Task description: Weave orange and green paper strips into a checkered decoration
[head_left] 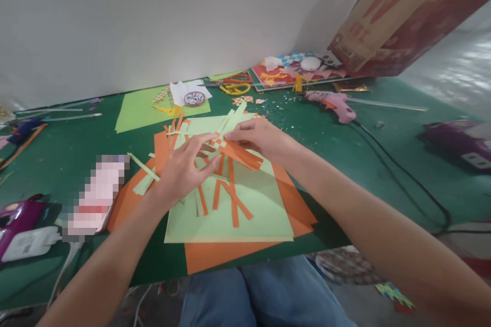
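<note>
A small checked weave of orange and pale green paper strips (220,141) is held up between my two hands, over a pile of papers. My right hand (263,135) pinches it from the right, thumb and fingers closed on its edge. Loose orange strip ends (243,156) fan out below that hand, and pale green ends (235,118) point away from me. From the left, my left hand (190,163) has its fingertips at the weave's edge, with the thumb lower and apart. Cut orange strips (235,196) lie scattered on pale green sheets (264,225) underneath.
Orange sheets (215,258) stick out under the green ones. A phone (97,191) and white charger (32,242) lie left. Behind are a round bead dish (195,98) and yellow-handled scissors (235,89). A pink glue gun (332,106) with a black cord (402,173) lies right.
</note>
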The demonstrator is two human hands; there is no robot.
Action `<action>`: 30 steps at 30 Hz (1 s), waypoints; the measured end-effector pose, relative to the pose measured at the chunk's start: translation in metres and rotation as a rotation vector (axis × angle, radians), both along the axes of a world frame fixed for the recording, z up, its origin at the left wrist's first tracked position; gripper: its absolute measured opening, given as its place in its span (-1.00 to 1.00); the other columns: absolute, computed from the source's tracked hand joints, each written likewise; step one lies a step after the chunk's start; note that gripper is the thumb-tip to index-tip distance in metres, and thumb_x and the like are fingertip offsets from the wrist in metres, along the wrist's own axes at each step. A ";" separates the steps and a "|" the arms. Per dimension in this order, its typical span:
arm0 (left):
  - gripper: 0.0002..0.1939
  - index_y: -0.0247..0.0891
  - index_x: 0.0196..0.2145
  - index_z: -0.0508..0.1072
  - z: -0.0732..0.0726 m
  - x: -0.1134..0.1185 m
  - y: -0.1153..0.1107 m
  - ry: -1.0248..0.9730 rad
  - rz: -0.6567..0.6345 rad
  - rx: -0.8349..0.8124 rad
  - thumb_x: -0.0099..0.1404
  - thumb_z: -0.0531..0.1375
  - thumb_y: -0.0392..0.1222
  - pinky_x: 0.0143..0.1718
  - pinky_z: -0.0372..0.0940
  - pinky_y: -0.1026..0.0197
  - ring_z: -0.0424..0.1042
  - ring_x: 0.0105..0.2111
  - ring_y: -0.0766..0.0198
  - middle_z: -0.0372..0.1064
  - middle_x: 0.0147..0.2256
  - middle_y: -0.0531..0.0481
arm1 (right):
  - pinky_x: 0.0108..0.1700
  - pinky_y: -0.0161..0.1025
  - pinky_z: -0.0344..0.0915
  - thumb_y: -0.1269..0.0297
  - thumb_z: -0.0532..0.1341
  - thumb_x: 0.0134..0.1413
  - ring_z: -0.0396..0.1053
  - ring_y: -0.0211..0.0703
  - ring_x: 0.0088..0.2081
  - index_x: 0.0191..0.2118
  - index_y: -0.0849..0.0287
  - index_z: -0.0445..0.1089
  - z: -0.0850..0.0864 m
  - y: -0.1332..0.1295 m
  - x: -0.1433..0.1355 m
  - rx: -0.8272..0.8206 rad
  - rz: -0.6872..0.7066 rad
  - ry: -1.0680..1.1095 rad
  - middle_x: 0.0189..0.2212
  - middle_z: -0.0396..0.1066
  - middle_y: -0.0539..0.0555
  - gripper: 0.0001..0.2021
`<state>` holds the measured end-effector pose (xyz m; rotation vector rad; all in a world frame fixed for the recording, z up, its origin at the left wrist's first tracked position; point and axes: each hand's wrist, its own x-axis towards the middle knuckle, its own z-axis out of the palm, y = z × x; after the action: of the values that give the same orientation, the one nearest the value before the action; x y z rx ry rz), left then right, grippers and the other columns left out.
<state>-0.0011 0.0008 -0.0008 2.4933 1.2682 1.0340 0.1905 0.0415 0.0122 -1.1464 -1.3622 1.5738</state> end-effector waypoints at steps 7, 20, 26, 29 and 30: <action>-0.70 -0.15 -0.08 0.30 0.001 0.001 0.000 0.019 0.061 0.012 0.22 0.18 -0.13 -0.32 0.40 0.26 0.52 -0.34 0.28 0.48 -0.24 0.01 | -0.47 -0.33 0.06 0.24 0.40 -0.36 0.09 -0.42 -0.57 -0.70 0.23 0.29 0.001 -0.002 -0.003 -0.015 0.008 -0.003 -0.70 0.15 -0.12 -0.72; -0.73 -0.18 -0.12 0.34 0.001 0.001 0.000 0.019 0.048 0.042 0.22 0.19 -0.11 -0.34 0.39 0.26 0.52 -0.36 0.27 0.50 -0.31 0.02 | -0.49 -0.33 -0.01 0.24 0.39 -0.32 0.06 -0.43 -0.57 -0.69 0.24 0.27 -0.002 0.000 -0.002 0.007 0.030 0.009 -0.71 0.13 -0.12 -0.71; -0.76 -0.18 -0.13 0.35 0.001 0.001 0.000 0.015 0.035 0.034 0.24 0.17 -0.13 -0.33 0.39 0.28 0.52 -0.36 0.29 0.50 -0.29 0.01 | -0.51 -0.32 -0.05 0.24 0.37 -0.29 0.03 -0.43 -0.58 -0.69 0.23 0.28 -0.003 0.001 -0.001 0.015 0.031 -0.011 -0.72 0.11 -0.12 -0.72; -0.78 -0.18 -0.15 0.36 0.002 0.002 -0.001 0.017 0.054 0.021 0.23 0.17 -0.13 -0.32 0.40 0.27 0.52 -0.37 0.28 0.51 -0.31 0.02 | -0.52 -0.32 -0.04 0.21 0.38 -0.30 0.03 -0.43 -0.58 -0.69 0.23 0.27 -0.002 0.000 -0.001 0.012 0.035 -0.017 -0.72 0.11 -0.12 -0.71; -0.78 -0.18 -0.15 0.37 0.003 0.002 -0.001 0.016 0.056 0.018 0.23 0.16 -0.13 -0.32 0.40 0.26 0.52 -0.37 0.28 0.51 -0.33 0.03 | -0.51 -0.33 -0.03 0.21 0.38 -0.32 0.04 -0.43 -0.58 -0.69 0.23 0.27 -0.002 0.000 -0.001 0.011 0.036 -0.016 -0.71 0.12 -0.12 -0.70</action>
<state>0.0013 -0.0001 0.0021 2.4976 1.3468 1.0440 0.1891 0.0413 0.0104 -1.1359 -1.4080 1.5833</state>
